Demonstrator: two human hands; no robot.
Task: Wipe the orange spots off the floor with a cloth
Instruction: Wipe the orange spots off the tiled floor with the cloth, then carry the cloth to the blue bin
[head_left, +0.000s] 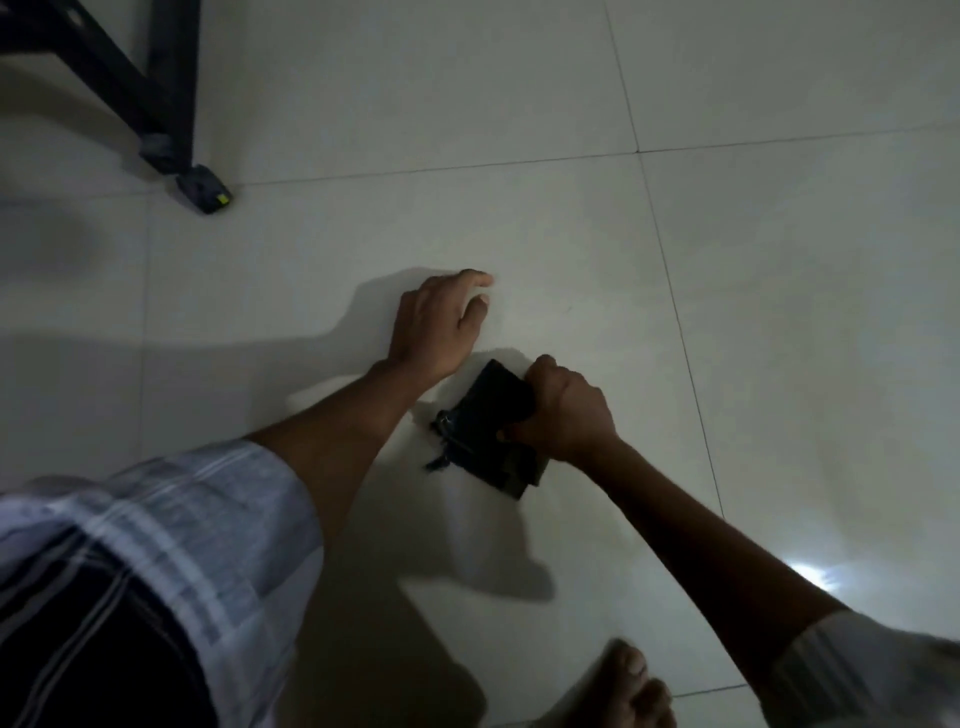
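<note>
A dark folded cloth (491, 415) lies pressed on the pale tiled floor (519, 234) near the middle of the view. My right hand (563, 405) is closed over its far right edge, with frayed threads sticking out at the cloth's left corner. My left hand (439, 325) rests flat on the floor just above and left of the cloth, fingers spread, holding nothing. No orange spots show in this dim light; the floor under the cloth is hidden.
A black furniture leg with a foot pad (202, 195) stands at the upper left. My knee in checked fabric (156, 571) fills the lower left, and my bare toes (631, 680) are at the bottom edge. A light glare (810, 577) shines lower right.
</note>
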